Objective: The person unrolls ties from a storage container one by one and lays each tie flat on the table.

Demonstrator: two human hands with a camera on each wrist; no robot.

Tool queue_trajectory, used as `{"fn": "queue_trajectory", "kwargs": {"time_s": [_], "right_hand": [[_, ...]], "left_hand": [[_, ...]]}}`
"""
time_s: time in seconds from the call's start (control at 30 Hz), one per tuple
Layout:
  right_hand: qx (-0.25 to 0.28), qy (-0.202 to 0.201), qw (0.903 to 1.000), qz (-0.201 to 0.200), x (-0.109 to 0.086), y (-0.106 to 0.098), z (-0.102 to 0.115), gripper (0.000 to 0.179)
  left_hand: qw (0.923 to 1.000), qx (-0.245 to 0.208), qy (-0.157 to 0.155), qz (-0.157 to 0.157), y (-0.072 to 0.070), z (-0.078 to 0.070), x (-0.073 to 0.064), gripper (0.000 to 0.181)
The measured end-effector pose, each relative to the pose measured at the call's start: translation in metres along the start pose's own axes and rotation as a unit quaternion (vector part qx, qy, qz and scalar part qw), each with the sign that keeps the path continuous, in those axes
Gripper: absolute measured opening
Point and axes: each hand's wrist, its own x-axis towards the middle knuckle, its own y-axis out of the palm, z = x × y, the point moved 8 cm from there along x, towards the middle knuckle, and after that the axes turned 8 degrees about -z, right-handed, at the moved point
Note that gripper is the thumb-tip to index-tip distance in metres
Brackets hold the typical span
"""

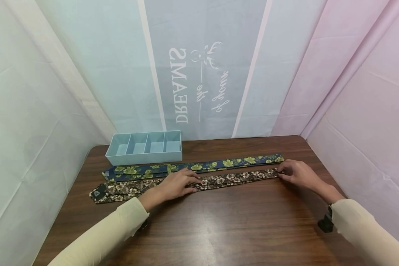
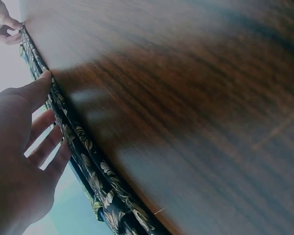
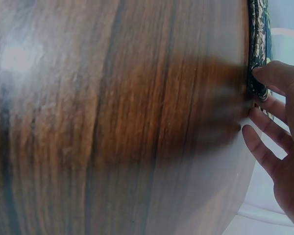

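Note:
A dark brown necktie with cream flowers lies folded lengthwise across the table. The left hand rests on its middle, thumb at the near edge and fingers spread over the cloth, as the left wrist view shows too. At the tie's right end, the right hand pinches the tip; in the right wrist view the thumb presses on that end with the index finger beneath it. Just behind lies a navy necktie with yellow-green flowers, roughly parallel to the brown one. Part of the brown tie is hidden under the left hand.
A light blue tray with several compartments stands at the back left, behind the navy tie. The brown wooden table meets a printed cloth backdrop at the back, with pale cloth walls on both sides.

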Motion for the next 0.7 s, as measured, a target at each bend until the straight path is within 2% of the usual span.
{"fn": "queue_trajectory", "kwargs": {"time_s": [0.7], "right_hand": [[-0.007,0.028,0.9988,0.040,-0.004,0.000,-0.013,0.018]], "left_hand": [[0.9999,0.006,0.001,0.008,0.002,-0.001,0.002,0.035]]}}
